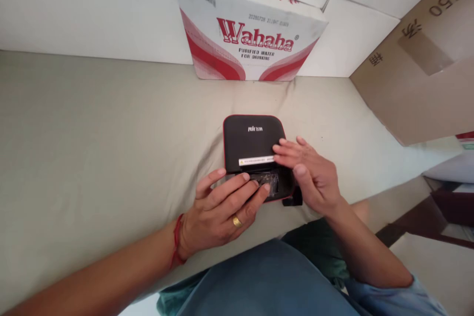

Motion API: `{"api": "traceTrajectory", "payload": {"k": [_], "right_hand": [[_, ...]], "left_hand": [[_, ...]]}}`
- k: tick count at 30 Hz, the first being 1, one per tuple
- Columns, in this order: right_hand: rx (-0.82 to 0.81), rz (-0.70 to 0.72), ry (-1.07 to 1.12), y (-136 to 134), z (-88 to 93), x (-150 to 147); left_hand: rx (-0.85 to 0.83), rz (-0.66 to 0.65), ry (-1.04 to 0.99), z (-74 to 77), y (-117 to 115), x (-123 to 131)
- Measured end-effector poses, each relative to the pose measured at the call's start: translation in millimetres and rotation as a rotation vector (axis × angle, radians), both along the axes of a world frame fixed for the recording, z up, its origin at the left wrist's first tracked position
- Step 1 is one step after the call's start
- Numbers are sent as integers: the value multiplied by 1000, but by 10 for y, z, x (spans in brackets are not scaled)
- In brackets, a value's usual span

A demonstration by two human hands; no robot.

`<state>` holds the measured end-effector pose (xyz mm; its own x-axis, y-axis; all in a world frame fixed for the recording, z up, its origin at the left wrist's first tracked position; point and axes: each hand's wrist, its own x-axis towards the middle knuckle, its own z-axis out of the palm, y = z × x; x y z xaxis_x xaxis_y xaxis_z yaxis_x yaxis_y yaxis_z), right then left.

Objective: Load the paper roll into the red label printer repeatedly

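Note:
A flat black device [254, 140] with rounded corners and a red edge lies on the cloth-covered surface. White lettering and a white label strip [255, 160] mark its face. At its near end is an uncovered recess [274, 185] with a dull, speckled inside. My left hand [225, 207], wearing a ring and a red wrist cord, reaches over this recess with fingers apart, fingertips at it. Its fingers hide part of the recess. My right hand [314, 175] rests its outstretched fingers at the device's right edge. A small black piece [293, 197] shows beside the near right corner; whether it is attached I cannot tell.
A white and red water carton [255, 39] stands beyond the device, against white boxes [89, 10]. To the right is a brown cardboard box [418, 74] with dark print. The beige cloth [92, 133] is slightly wrinkled. My legs [274, 281] are close to the near edge.

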<state>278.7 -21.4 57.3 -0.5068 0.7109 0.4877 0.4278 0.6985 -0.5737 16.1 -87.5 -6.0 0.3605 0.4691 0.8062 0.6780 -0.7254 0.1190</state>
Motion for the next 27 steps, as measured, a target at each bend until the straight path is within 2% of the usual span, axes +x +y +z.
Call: {"api": "traceTrajectory", "payload": {"k": [4,6,9,14,20,24,27], "right_hand": [[-12,15,-36,-42,-118,27],[-26,-3,-53,-40,-131,20],[-28,-13,-23,-43,-121,-8],[-59,-35,32,-92,-153,-53],[-56,-65,68,-100,-214,-53],[-40,-98,68,-94,-110,-117],[-16,-65,33,-146,4,-177]], "left_hand": [[-42,-46,-80,-82,5,-42],[-79,-79,-173,-110,36,-111],[-167,-60,-288,-88,117,-260],[-334,-106,-234,-45,242,-436],[-299,-188,-281,-140,308,-428],[-427,-283,-319,-22,288,-487],[-578,-262,-392,81,264,-560]]}}
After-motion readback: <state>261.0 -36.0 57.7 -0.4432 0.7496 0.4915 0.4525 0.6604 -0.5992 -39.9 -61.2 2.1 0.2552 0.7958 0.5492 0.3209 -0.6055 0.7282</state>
